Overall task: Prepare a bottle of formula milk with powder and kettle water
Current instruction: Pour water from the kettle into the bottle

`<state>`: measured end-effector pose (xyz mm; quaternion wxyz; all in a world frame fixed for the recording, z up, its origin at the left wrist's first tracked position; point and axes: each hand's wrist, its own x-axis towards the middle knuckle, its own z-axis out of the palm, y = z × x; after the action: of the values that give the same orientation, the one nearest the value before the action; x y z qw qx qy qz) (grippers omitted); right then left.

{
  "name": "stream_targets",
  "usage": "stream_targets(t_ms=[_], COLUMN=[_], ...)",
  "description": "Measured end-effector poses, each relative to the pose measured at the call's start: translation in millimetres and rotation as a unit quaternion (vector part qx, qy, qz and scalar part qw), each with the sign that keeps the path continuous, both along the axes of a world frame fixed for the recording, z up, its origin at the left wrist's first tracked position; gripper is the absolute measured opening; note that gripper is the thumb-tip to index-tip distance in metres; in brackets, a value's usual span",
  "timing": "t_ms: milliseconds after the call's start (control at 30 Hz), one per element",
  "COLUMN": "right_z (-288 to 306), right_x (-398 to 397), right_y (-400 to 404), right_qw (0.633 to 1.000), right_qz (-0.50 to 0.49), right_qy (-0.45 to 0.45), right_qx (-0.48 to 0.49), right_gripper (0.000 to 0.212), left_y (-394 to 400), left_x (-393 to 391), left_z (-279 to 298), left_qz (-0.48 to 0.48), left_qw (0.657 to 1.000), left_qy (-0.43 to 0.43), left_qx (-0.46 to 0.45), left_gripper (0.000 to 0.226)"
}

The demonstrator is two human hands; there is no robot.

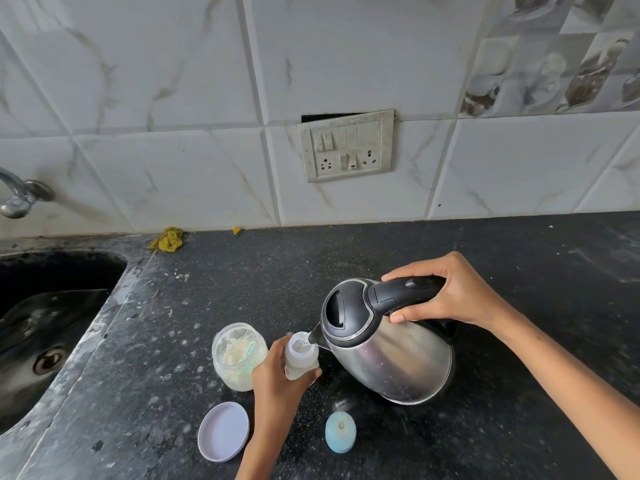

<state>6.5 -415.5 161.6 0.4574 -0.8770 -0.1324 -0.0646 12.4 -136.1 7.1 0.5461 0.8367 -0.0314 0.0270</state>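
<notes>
My left hand [277, 379] grips a small translucent baby bottle [300, 355] upright on the black counter, its mouth uncovered. My right hand [446, 292] holds the black handle of a steel kettle [391, 348], tilted left so its spout sits over the bottle's mouth; a thin stream of water runs in. An uncapped jar of pale formula powder [237, 355] stands just left of the bottle, touching my left hand. The jar's lilac lid [223, 431] lies in front of it. The blue bottle cap with teat [340, 432] rests below the kettle.
A sink [45, 327] is sunk into the counter at the left, with a tap [20, 195] above it. A yellow cloth [168, 240] lies by the tiled wall. A switch and socket plate [346, 147] is on the wall. Bare black counter [536, 258] stretches to the right.
</notes>
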Motion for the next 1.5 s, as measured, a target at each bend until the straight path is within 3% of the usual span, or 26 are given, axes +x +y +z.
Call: stream_targets(t_ms=[600,1000,1133,1233,1300,1400,1500], right_z=[-52,-83,-83,-82,-85,-91,-108], right_x=[-33,-34,-38,-44,-54,-77,-96], right_y=[-36,-30,-28,-24,-15,14,54], right_qw=[0.975,0.962,0.97,0.964,0.932,0.887,0.917], right_qz=[-0.126,-0.184,-0.193,-0.229,-0.288,-0.331,-0.257], right_qy=[-0.059,-0.063,-0.068,-0.134,-0.218,-0.315,-0.293], right_qx=[0.172,0.192,0.133,0.029,-0.035,-0.066,-0.082], right_gripper=[0.055,0.051,0.047,0.052,0.049,0.025,0.013], left_y=[-17,-7,-3,3,7,15,25], left_x=[0,-4,-12,-22,-31,-43,-54], left_z=[17,9,10,8,7,2,-7], left_qz=[-0.028,-0.019,-0.012,-0.002,0.005,0.011,0.015], left_qw=[1.0,1.0,1.0,1.0,1.0,1.0,1.0], left_qy=[-0.007,-0.008,-0.01,-0.008,-0.006,0.0,0.011], left_qx=[-0.003,-0.01,-0.011,-0.007,-0.01,-0.011,-0.01], left_gripper=[0.059,0.059,0.059,0.056,0.056,0.058,0.059])
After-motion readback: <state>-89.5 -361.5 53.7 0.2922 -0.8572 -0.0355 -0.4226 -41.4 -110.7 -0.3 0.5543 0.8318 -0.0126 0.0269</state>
